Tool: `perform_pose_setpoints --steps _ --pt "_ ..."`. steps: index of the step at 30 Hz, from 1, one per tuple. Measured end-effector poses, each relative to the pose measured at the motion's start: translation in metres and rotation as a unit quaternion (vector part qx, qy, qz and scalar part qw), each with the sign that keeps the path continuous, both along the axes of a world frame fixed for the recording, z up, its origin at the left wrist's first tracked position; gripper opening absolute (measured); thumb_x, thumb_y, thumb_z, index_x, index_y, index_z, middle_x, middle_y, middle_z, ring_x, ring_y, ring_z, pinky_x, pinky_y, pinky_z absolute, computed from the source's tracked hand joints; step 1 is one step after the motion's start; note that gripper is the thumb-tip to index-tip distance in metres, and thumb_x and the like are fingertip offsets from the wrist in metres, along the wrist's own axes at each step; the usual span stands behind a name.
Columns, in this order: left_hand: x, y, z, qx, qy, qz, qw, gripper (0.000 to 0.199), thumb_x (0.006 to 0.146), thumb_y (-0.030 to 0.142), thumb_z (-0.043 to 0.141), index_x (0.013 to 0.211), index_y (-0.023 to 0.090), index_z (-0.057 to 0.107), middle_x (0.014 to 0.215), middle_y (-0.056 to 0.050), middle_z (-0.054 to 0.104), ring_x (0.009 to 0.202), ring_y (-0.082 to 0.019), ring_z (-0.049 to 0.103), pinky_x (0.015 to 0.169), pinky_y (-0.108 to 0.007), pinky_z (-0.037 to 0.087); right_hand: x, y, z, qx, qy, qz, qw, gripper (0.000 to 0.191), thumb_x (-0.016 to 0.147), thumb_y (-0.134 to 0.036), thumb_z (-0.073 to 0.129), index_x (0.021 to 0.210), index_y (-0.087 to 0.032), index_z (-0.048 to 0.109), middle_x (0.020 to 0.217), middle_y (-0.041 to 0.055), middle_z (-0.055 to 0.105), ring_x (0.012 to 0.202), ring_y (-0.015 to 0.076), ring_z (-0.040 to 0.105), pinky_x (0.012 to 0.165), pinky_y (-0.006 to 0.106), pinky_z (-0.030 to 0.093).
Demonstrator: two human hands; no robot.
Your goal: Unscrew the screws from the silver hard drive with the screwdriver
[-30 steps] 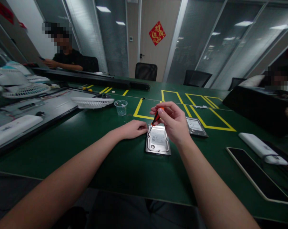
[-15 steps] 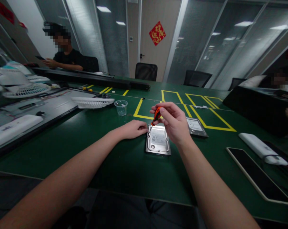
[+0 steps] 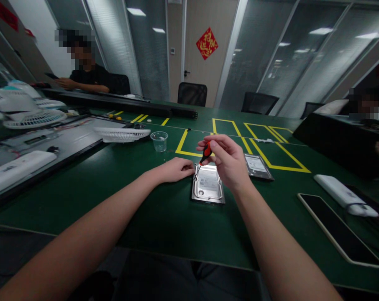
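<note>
A silver hard drive [image 3: 207, 189] lies flat on the green table [image 3: 164, 209] in front of me. My right hand [image 3: 229, 163] grips a small red-and-black screwdriver [image 3: 205, 154], tilted, with its tip down at the drive's far left corner. My left hand [image 3: 176, 170] rests on the table with its fingertips touching the drive's far left edge, right beside the screwdriver tip. A second hard drive [image 3: 257, 166] lies just right of my right hand.
A clear plastic cup [image 3: 159, 141] and a white fan grille [image 3: 121, 134] stand further back left. A phone [image 3: 339, 228] and a white power bank [image 3: 345, 195] lie at right. Yellow tape boxes mark the table. Two other people sit at far left and far right.
My right hand's fingers have shifted slightly around the screwdriver handle, as in turning it. Both hands and the drive stay in place.
</note>
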State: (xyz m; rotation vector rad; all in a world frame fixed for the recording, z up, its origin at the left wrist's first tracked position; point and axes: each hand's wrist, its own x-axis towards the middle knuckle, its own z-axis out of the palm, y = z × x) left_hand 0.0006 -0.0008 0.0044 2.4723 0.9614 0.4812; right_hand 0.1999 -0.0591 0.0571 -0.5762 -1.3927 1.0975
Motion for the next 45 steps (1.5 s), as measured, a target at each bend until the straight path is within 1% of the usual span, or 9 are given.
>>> perform_pose_setpoints --steps 5,14,22,26,29,34,39,42,45 --pt "-0.0002 0.0009 -0.0008 -0.003 0.000 0.000 1.000 0.029 0.099 0.043 0.052 0.094 0.019 0.067 0.091 -0.003 0.072 0.078 -0.018 0.063 0.068 -0.029 0.041 0.0008 0.0009 0.0003 -0.018 0.025 0.022 0.999 0.016 0.095 -0.030 0.061 0.105 -0.026 0.073 0.108 0.0056 0.075 0.103 0.0226 0.073 0.060 0.028 0.061" --pt "-0.0002 -0.0010 0.0013 -0.006 0.003 0.005 1.000 0.031 0.099 0.045 0.053 0.092 0.018 0.067 0.086 -0.003 0.070 0.072 -0.017 0.061 0.065 -0.028 0.039 -0.0010 -0.0005 -0.0001 0.016 0.010 -0.011 1.000 0.011 0.092 -0.031 0.069 0.100 -0.025 0.067 0.107 0.0049 0.075 0.102 0.0211 0.073 0.057 0.025 0.060" --pt "0.0000 0.0008 -0.0014 0.002 -0.001 -0.001 1.000 0.031 0.099 0.045 0.052 0.091 0.019 0.066 0.085 -0.002 0.070 0.072 -0.017 0.061 0.064 -0.028 0.039 -0.0013 -0.0013 0.0002 0.011 -0.005 -0.017 1.000 0.016 0.089 -0.035 0.072 0.101 -0.025 0.068 0.104 0.0040 0.076 0.100 0.0207 0.074 0.058 0.026 0.060" --pt "0.0002 0.0015 -0.0025 0.001 -0.003 -0.001 1.000 0.030 0.099 0.044 0.052 0.092 0.019 0.066 0.087 -0.002 0.071 0.074 -0.017 0.062 0.065 -0.028 0.039 0.0001 -0.0003 0.0008 -0.014 0.013 0.011 1.000 0.015 0.094 -0.033 0.063 0.104 -0.025 0.071 0.106 0.0054 0.076 0.102 0.0221 0.074 0.059 0.027 0.060" --pt "-0.0002 0.0016 -0.0023 0.000 0.000 -0.001 1.000 0.030 0.099 0.045 0.052 0.093 0.019 0.067 0.089 -0.003 0.071 0.076 -0.018 0.063 0.067 -0.028 0.040 0.0010 0.0001 0.0012 -0.022 0.014 0.014 1.000 0.017 0.095 -0.032 0.059 0.104 -0.026 0.072 0.107 0.0056 0.076 0.104 0.0228 0.074 0.059 0.028 0.060" --pt "-0.0006 0.0013 -0.0024 -0.007 0.002 0.000 1.000 0.030 0.099 0.044 0.052 0.093 0.019 0.066 0.088 -0.003 0.071 0.075 -0.018 0.062 0.066 -0.028 0.040 0.0002 -0.0005 0.0010 -0.010 0.003 -0.003 1.000 0.015 0.093 -0.036 0.065 0.104 -0.026 0.070 0.108 0.0048 0.075 0.105 0.0219 0.073 0.062 0.028 0.061" --pt "0.0002 0.0001 -0.0001 -0.002 0.003 0.003 1.000 0.030 0.099 0.044 0.052 0.089 0.019 0.066 0.085 -0.002 0.069 0.072 -0.017 0.061 0.065 -0.028 0.039 -0.0022 -0.0018 0.0002 0.018 0.009 -0.021 1.000 0.016 0.091 -0.037 0.070 0.099 -0.024 0.064 0.106 0.0047 0.075 0.100 0.0212 0.074 0.058 0.027 0.061" --pt "0.0002 -0.0006 0.0015 0.000 0.007 0.004 1.000 0.031 0.099 0.045 0.052 0.089 0.019 0.065 0.084 -0.003 0.069 0.072 -0.017 0.060 0.065 -0.028 0.038 -0.0029 -0.0030 0.0009 0.017 0.003 -0.022 1.000 0.019 0.090 -0.038 0.072 0.099 -0.026 0.060 0.104 0.0030 0.076 0.099 0.0205 0.074 0.057 0.025 0.060" --pt "-0.0001 -0.0003 0.0010 0.001 0.007 0.004 1.000 0.032 0.099 0.046 0.051 0.091 0.019 0.066 0.085 -0.003 0.069 0.072 -0.017 0.060 0.065 -0.028 0.039 -0.0024 -0.0033 0.0015 0.015 -0.009 -0.018 1.000 0.018 0.090 -0.038 0.072 0.103 -0.028 0.065 0.104 0.0023 0.075 0.099 0.0201 0.074 0.059 0.026 0.061"
